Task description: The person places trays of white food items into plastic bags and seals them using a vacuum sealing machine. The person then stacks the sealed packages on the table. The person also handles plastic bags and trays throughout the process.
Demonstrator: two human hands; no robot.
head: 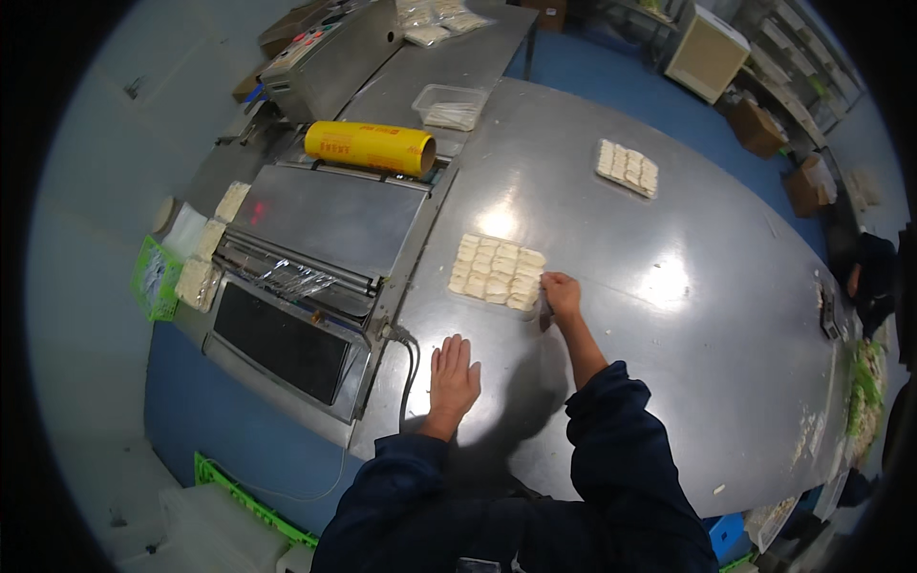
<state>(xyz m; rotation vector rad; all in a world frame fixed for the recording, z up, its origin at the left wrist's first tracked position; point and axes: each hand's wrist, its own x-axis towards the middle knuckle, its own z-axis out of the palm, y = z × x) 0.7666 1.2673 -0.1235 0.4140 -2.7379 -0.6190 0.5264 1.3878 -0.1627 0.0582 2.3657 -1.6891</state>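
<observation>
On the steel table (616, 243) before me lies a clear tray of pale dumplings (498, 272) set in rows. My right hand (562, 294) is at the tray's right edge, its fingers bent; whether they grip the rim cannot be made out. My left hand (455, 379) rests palm down on the steel below the tray, fingers spread, holding nothing. Farther off at the upper right is a second tray of similar dumplings (627, 168), touched by neither hand.
At the left stands a film-wrapping machine (329, 215) with a yellow film roll (369, 148) and a black cable (412, 365). Behind it is a plastic tub (450, 107). Wrapped packs (198, 284) line its far left side. Another person (870, 279) is at the right rim.
</observation>
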